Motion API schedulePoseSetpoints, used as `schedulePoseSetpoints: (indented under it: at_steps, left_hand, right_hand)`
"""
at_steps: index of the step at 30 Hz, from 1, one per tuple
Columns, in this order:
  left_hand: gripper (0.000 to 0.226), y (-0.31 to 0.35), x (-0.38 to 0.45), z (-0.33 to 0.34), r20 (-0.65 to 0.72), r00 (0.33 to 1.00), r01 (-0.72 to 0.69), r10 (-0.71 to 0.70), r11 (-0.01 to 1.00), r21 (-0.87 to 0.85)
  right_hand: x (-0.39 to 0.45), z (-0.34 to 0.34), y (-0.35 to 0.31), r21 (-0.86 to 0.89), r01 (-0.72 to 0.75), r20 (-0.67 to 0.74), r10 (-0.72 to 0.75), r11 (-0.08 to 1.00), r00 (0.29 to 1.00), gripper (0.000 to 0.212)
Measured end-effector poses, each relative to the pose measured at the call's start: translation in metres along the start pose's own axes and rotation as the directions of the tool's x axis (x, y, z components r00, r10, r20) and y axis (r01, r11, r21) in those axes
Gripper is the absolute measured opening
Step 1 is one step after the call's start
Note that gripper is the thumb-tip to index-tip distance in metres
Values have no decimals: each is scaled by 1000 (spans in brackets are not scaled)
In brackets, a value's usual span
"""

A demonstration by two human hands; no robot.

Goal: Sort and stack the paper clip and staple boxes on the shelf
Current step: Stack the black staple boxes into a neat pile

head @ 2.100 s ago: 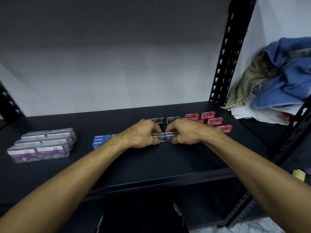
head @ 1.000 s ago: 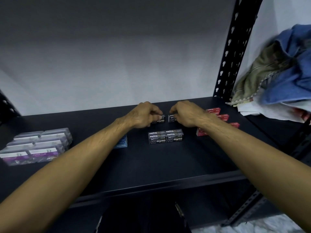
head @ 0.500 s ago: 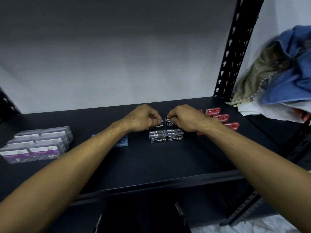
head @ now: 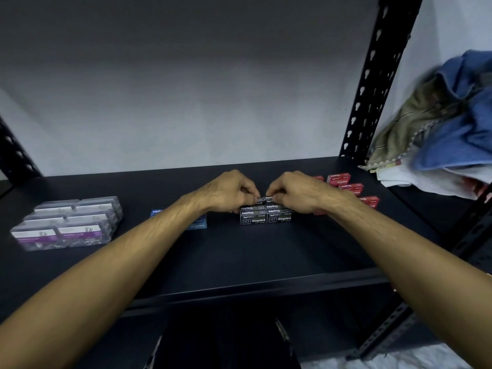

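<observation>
Head view showed the shelf point(head: 239, 262) front edge nearest, then both forearms reaching forward. Directly under and just in front of the fingertips lay the black staple boxes point(head: 265, 216), two side by side, long axes running left to right. Left hand point(head: 229, 191) and right hand point(head: 298, 190) each pinched one small black box point(head: 269, 198) from the outer end, the two boxes meeting between them above the back of the black pair. Both hands were equally near. Blue boxes point(head: 198, 225) lay beside the left wrist, clear clip boxes point(head: 72, 222) well left, red boxes point(head: 346, 183) beyond the right hand.
</observation>
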State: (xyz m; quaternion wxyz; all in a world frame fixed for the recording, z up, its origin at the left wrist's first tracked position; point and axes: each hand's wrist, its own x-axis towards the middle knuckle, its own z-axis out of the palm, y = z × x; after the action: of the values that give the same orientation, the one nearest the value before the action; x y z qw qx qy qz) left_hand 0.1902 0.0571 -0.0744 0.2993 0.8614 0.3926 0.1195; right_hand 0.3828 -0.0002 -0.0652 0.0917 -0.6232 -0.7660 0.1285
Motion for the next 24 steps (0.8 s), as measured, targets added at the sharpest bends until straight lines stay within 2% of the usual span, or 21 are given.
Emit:
schedulePoseSetpoints:
  at_steps: [13,16,20,24]
  left_hand:
    - [22,-1,-11,1,26,1000,-8,8,1000,-18]
    - [20,0,-17,-1,70,998,-2,5,999,-37]
    - [40,1,-20,0,112,993,-34,25,997,75]
    - [43,2,-21,5,69,997,-43,32,987,156]
  right_hand:
    - [-13,-9,-12,79,-123,125,113,989,986,30]
    - [-16,-10,-12,10,-102,189,98,995,977,48]
    - [-13,-4,-10,-28,-77,211,81,997,974,51]
    - [-12,0,-9,-44,-52,174,58,998,983,46]
